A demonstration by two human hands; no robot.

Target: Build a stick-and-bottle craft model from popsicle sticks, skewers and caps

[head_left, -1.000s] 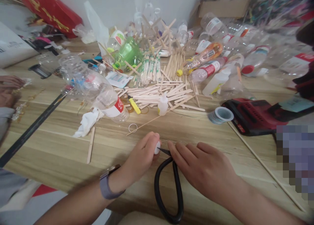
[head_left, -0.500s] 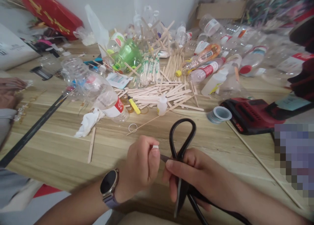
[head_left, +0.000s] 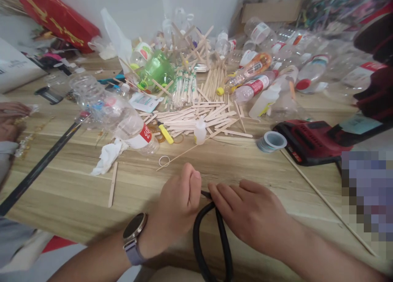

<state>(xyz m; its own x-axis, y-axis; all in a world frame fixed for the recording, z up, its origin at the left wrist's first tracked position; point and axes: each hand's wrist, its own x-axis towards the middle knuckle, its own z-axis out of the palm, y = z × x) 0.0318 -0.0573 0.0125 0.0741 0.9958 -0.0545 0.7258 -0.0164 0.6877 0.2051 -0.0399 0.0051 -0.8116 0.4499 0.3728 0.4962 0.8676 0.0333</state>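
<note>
Over a wood-grained table (head_left: 70, 192), pale wall (head_left: 202, 3) at twelve o'clock, left hand (head_left: 179, 202) is closed, contents hidden, right hand (head_left: 248, 216) grips scissors (head_left: 197, 235) at six, and a red tool (head_left: 310, 140) at three apparently reads "2.0"

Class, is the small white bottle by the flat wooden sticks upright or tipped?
Upright: the small white bottle stands on its base, narrow top up.

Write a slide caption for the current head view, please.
Right hand gripping black scissors, tip towards the closed left hand, wooden sticks beyond.
</note>
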